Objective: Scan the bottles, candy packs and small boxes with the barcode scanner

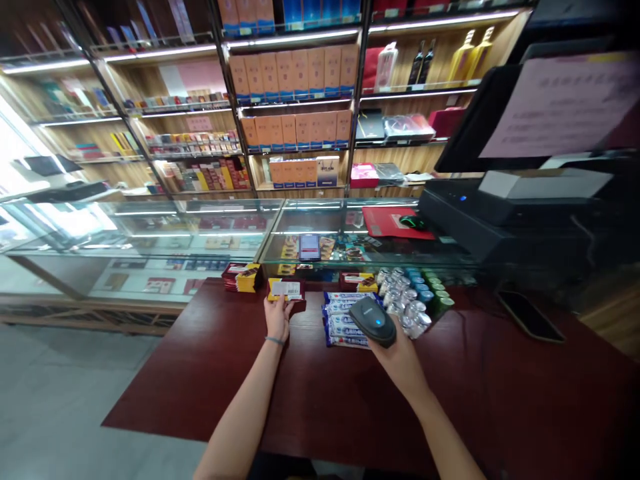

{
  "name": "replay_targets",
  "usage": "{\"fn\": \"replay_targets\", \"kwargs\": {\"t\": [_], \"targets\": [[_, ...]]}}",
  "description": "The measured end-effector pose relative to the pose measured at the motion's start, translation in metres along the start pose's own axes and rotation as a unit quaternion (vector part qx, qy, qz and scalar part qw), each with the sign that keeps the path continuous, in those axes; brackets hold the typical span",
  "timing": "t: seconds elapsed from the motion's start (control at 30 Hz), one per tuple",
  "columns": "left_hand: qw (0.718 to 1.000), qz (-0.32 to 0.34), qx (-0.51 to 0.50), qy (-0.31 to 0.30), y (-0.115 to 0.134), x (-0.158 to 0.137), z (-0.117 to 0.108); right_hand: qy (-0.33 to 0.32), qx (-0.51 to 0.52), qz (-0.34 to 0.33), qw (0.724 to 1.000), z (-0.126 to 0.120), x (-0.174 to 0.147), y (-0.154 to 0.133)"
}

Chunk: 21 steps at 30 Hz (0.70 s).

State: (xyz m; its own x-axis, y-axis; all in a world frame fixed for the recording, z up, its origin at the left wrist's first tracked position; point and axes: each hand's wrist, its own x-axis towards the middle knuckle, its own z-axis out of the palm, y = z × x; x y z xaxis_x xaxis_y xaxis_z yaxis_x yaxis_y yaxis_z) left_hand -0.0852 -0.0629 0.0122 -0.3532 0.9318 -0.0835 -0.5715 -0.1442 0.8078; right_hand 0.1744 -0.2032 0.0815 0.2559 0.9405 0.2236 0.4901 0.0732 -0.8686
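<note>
My left hand (278,318) grips a dark red and yellow chocolate box (286,289) by its near edge, with a white barcode label facing me. In my right hand (399,357) is a black barcode scanner (371,320) showing a small blue light. Under and behind the scanner lie blue and white wrapped bars (341,325), side by side. A stack of similar chocolate boxes (242,277) sits left of my left hand. More boxes (358,281) lie behind the bars. Several silver-topped tubes (400,293) stand to their right, with blue and green ones beside them.
A glass display counter (330,220) borders the dark red table (210,373) at the back. On it are a small screen (309,247) and a mouse (412,221) on a red pad. A phone (531,315) lies right, near a monitor (480,120). Stocked shelves (295,150) line the wall.
</note>
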Motion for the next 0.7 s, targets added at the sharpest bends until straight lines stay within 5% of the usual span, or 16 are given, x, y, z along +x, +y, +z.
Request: {"fn": "replay_targets", "kwargs": {"t": [0.33,0.7], "targets": [[1.000,-0.006,-0.020,0.011,-0.003,0.003,-0.001,-0.138,-0.003,-0.041,0.990,0.037,-0.003,-0.016],[0.999,-0.022,-0.020,0.018,-0.002,0.005,-0.002,-0.148,0.005,-0.001,0.989,0.035,-0.005,-0.022]]}}
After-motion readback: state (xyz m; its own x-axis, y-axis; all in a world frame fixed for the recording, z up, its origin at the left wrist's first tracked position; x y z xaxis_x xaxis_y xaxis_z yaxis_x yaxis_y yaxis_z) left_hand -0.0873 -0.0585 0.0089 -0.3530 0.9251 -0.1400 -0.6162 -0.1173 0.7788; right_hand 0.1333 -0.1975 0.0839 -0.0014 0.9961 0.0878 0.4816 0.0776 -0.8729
